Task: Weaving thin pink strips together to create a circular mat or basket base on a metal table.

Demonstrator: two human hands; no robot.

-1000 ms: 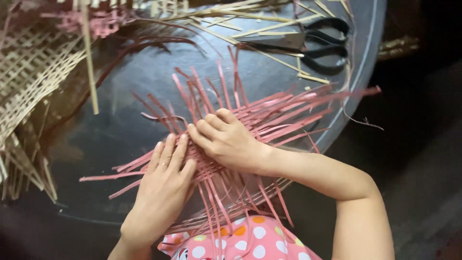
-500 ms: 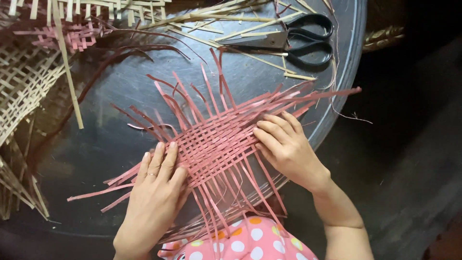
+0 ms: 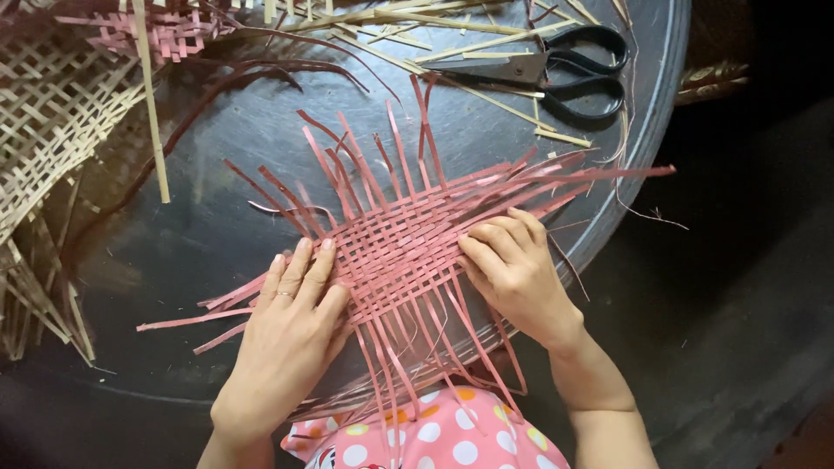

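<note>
1. Your work, the pink woven mat (image 3: pixel 395 247), lies flat in the middle of the frame on the dark round tray (image 3: pixel 217 156), its near strips hanging over the tray's lower edge toward your lap.

2. Your left hand (image 3: pixel 291 334) lies open and flat, fingers together, pressing down the mat's lower-left edge. It grips nothing.

3. Your right hand (image 3: pixel 512 269) rests on the mat's right edge with fingers curled lightly over the strips. Whether it pinches one strip I cannot tell.

4. Judge the mat as very light, thin and springy. Only the centre is interlaced, so the loose ends fan out on every side and would likely slip apart if lifted by one strip.

5. Hold it at the woven centre or along its edges with flat palms, as you do now. Avoid pulling single strips, which look apt to slide out or kink.

6. The black scissors (image 3: pixel 556 74) lie at the upper right, well apart from both hands, among pale loose strips (image 3: pixel 382 26). A pale woven piece (image 3: pixel 52 130) fills the upper left.
</note>
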